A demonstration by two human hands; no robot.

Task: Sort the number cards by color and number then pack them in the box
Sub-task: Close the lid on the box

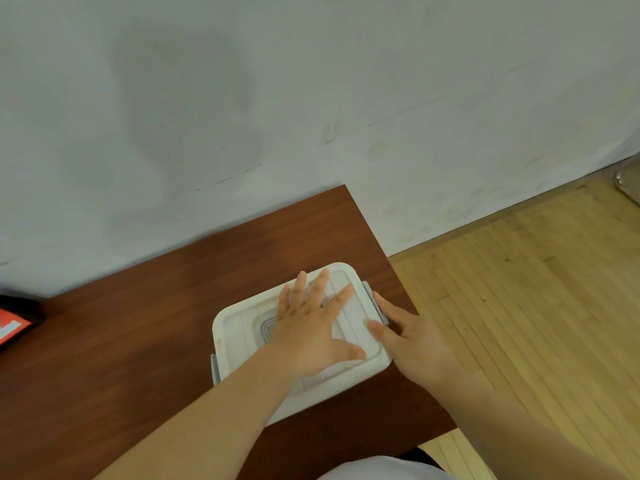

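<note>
A white plastic box [239,327] with its lid on stands near the right end of the brown table [138,341]. My left hand [311,327] lies flat on the lid with its fingers spread. At the box's right edge my right hand [405,337] has its thumb on the lid and its forefinger along the grey latch [370,292]; its other fingers are hidden. A second grey latch [215,368] shows at the box's left side. No number cards are in view.
A black and red object [17,323] lies at the table's far left edge. The table's right edge [398,278] runs just past the box, with wooden floor [536,306] beyond. A pale wall [242,133] backs the table.
</note>
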